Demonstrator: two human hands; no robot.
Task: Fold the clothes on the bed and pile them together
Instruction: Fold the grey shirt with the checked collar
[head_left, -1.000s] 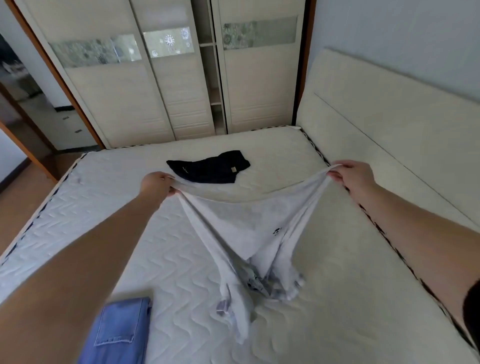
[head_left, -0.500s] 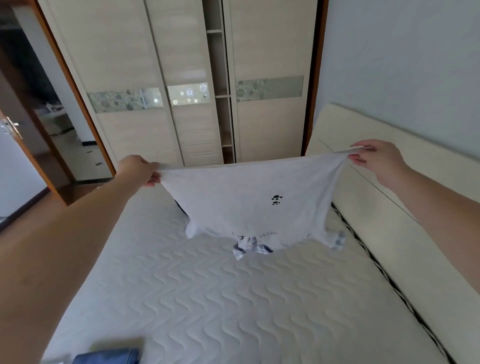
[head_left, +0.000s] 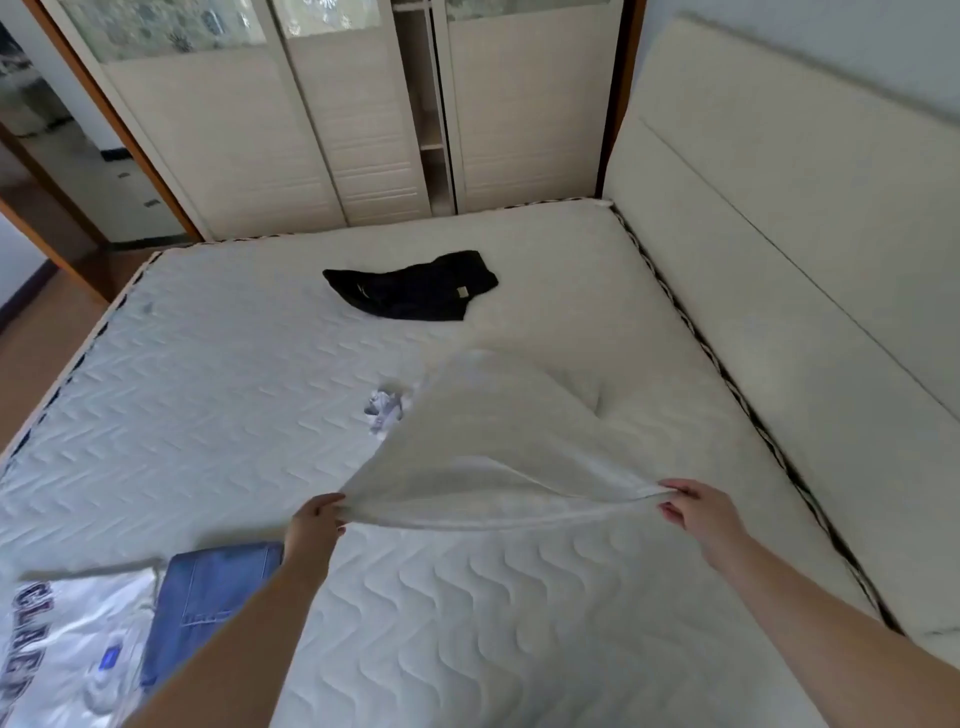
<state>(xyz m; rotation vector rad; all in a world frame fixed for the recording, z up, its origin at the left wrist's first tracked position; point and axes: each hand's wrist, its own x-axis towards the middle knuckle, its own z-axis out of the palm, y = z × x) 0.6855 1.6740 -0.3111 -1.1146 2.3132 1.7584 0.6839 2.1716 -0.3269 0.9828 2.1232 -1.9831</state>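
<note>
- White T-shirt (head_left: 498, 441) lies spread over the middle of the bed (head_left: 467, 623), its far part resting on the mattress while the near hem is lifted off the surface and stretched between both hands
- Left hand (head_left: 314, 525) pinches the left corner of that hem, fingers curled over the cloth
- Right hand (head_left: 698, 512) pinches the right corner, thumb and fingertips closed on the edge
- A patterned bit of the same shirt, in white and blue, shows bunched at its far left edge, near the middle of the mattress
- Black garment (head_left: 413, 288) lies crumpled on the far part of the bed, well apart from the white shirt, a small pale label showing on it
- Folded blue jeans (head_left: 208, 597) sit at the near left of the bed, just beside the left forearm
- White printed shirt (head_left: 67, 644) with large blue letters lies at the near left corner, touching the jeans
- Padded headboard (head_left: 779, 260) runs along the right side of the bed
- Pale wardrobe (head_left: 311, 130) with sliding doors stands beyond the far edge of the bed
</note>
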